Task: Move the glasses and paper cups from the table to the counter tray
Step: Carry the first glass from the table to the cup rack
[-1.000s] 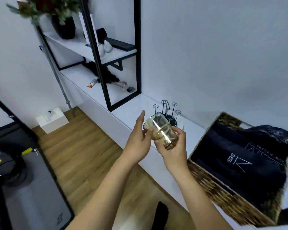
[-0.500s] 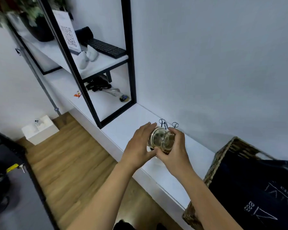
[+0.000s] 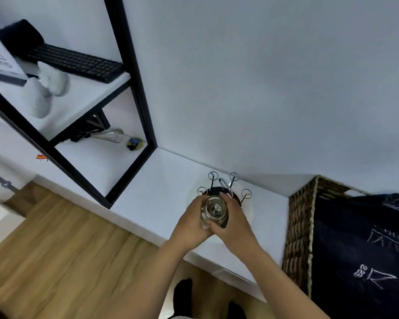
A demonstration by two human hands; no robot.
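A clear, amber-tinted glass (image 3: 214, 209) is held upside down between both hands, its base facing me. My left hand (image 3: 190, 223) wraps its left side and my right hand (image 3: 234, 221) wraps its right side. The glass hovers over the round white counter tray (image 3: 249, 209), which carries a dark rack with thin wire pegs (image 3: 245, 194) standing up. Most of the tray is hidden behind my hands. No paper cups are in view.
The white counter (image 3: 161, 192) runs along the wall. A black-framed shelf (image 3: 134, 93) with a keyboard (image 3: 76, 63) stands to the left. A wicker basket (image 3: 302, 226) holding dark fabric sits right of the tray. Wooden floor (image 3: 55, 254) lies below.
I have stepped closer to the counter. The glass has been turned from tilted to fully upside down and lowered over the tray's rack, still held by both hands.
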